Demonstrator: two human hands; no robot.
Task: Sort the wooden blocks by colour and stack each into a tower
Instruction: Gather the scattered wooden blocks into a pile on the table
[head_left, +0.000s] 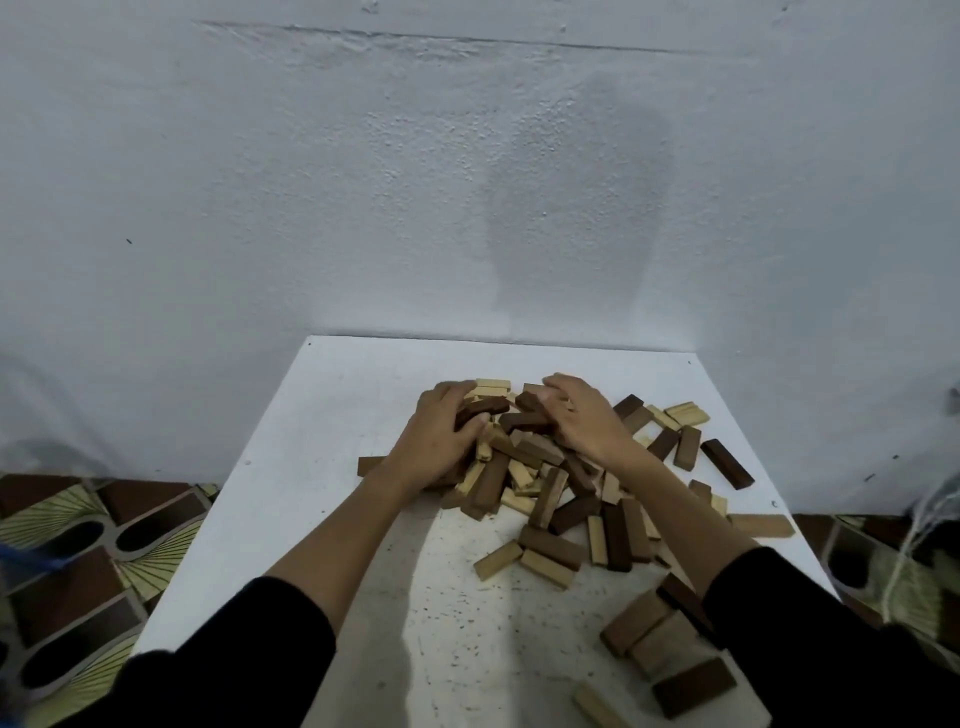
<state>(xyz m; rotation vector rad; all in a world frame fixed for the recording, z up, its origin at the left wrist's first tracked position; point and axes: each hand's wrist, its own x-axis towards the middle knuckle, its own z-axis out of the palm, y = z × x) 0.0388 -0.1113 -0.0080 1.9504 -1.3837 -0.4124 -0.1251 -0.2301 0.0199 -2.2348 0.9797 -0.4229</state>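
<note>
A mixed heap of wooden blocks (540, 483) in light, mid-brown and dark brown lies on the white table (311, 467). My left hand (436, 441) sits on the heap's left side with its fingers curled around a dark brown block (483, 408). On the heap's top right, my right hand (587, 421) has its fingers bent over more dark blocks (527, 422). Loose blocks spread to the right, among them a dark one (727, 464) and a light pair (687, 414). More blocks (670, 644) lie near my right sleeve.
The table stands against a white wall (467, 182). Patterned floor tiles (78, 571) show on both sides below the table edges. One mid-brown block (763, 526) lies close to the table's right edge. Bare, speckled tabletop (447, 623) stretches between my forearms.
</note>
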